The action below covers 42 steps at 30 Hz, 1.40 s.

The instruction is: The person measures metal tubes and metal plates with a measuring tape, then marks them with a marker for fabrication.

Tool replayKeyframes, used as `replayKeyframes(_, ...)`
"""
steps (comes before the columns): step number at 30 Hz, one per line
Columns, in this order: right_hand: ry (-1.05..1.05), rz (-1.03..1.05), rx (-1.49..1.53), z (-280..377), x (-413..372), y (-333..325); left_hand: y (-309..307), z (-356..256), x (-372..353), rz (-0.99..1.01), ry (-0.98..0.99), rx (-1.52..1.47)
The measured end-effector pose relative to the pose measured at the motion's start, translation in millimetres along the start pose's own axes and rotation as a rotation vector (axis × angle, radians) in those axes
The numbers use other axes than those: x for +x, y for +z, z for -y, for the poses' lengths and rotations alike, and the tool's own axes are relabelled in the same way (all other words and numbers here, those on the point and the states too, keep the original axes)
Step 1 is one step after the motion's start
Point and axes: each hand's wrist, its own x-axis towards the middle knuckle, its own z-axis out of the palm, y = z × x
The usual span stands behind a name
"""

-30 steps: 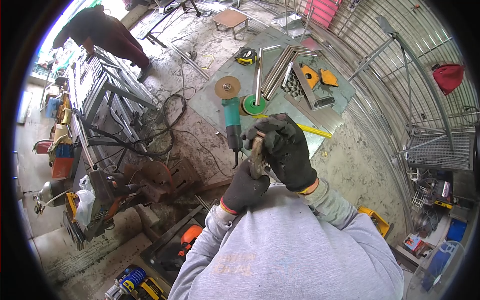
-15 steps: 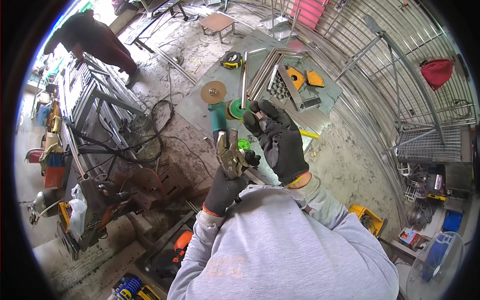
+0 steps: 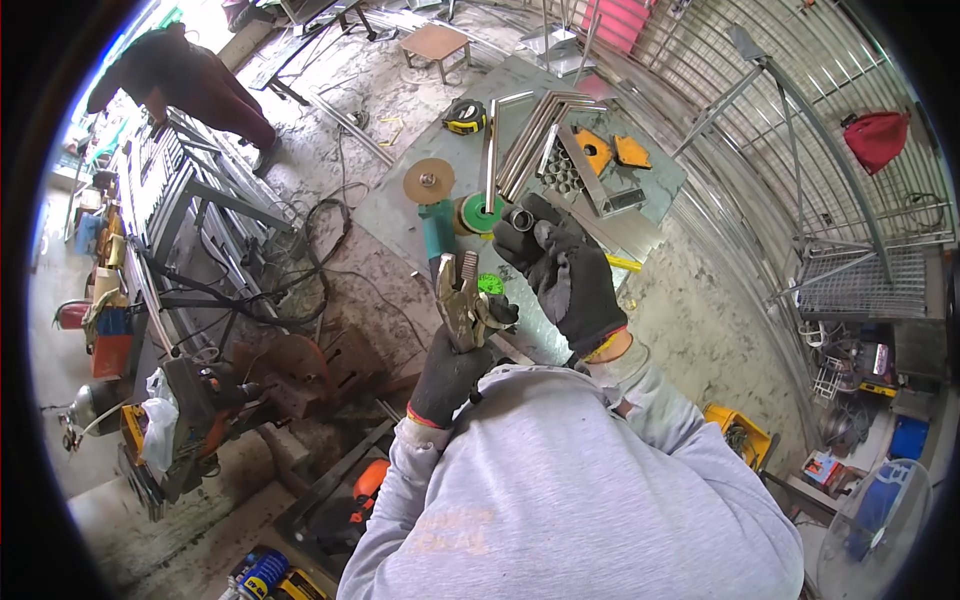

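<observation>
My left hand (image 3: 452, 380), in a black glove, is closed around worn locking pliers (image 3: 456, 305); their serrated jaws point away from me and stand apart with nothing between them. Between the gloved fingertips of my right hand (image 3: 572, 285) is a short metal tube piece (image 3: 520, 219), its round end facing up. Just beyond both hands, a teal angle grinder (image 3: 437, 230) with a brown disc (image 3: 428, 180) lies on a grey metal sheet (image 3: 400, 215). Beside the grinder is a green-rimmed disc (image 3: 482, 213). A cluster of short tube pieces (image 3: 564, 175) stands farther off.
Bent metal tubes (image 3: 535, 140), a tape measure (image 3: 464, 117) and yellow pieces (image 3: 631, 152) lie on the sheet. A person (image 3: 190, 85) bends over metal frames at the upper left. Black cables (image 3: 320, 250) cross the floor. A yellow crate (image 3: 740, 435) stands at right.
My right hand has turned and lowered slightly, so the tube piece now shows its round open end. My left hand keeps hold of the locking pliers, almost unmoved.
</observation>
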Motion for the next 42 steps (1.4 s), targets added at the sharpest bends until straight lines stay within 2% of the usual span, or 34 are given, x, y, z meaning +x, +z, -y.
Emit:
replayKeyframes(8,-0.016,-0.083,-0.125,2,1,3,-2,20,6,-0.037,0.027,-0.083)
replayKeyframes(10,-0.019,-0.022,-0.041,2,1,3,-2,19,5,-0.021,0.069,-0.067)
replayKeyframes(15,0.006,0.026,0.004,5,-3,4,-3,14,0,-0.023,-0.029,-0.04)
replayKeyframes(20,0.043,0.095,0.065,7,0,2,0,8,1,-0.008,-0.029,-0.067)
replayKeyframes(26,-0.061,0.237,0.036,0,-5,12,-4,25,1,0.012,-0.025,-0.02)
replayKeyframes(29,-0.202,0.21,-0.457,6,-9,22,-4,26,-2,0.031,-0.046,0.069)
replayKeyframes(30,-0.197,0.214,-0.456,7,-9,21,-3,25,-2,0.045,-0.044,0.103)
replayKeyframes(32,-0.238,0.34,-0.643,10,-10,20,0,23,-4,0.046,-0.047,0.109)
replayKeyframes(33,-0.276,0.332,-0.758,14,-12,24,0,23,-4,0.053,-0.051,0.115)
replayKeyframes(34,-0.274,0.336,-0.758,13,-12,24,0,24,-3,0.049,-0.049,0.114)
replayKeyframes(36,-0.088,0.262,-0.538,11,-14,23,-2,29,0,0.092,-0.039,0.114)
replayKeyframes(40,-0.108,0.305,-0.609,12,-11,8,-2,25,-2,0.086,-0.018,0.143)
replayKeyframes(42,-0.135,0.369,-0.573,13,-12,7,1,15,-6,0.097,-0.042,0.066)
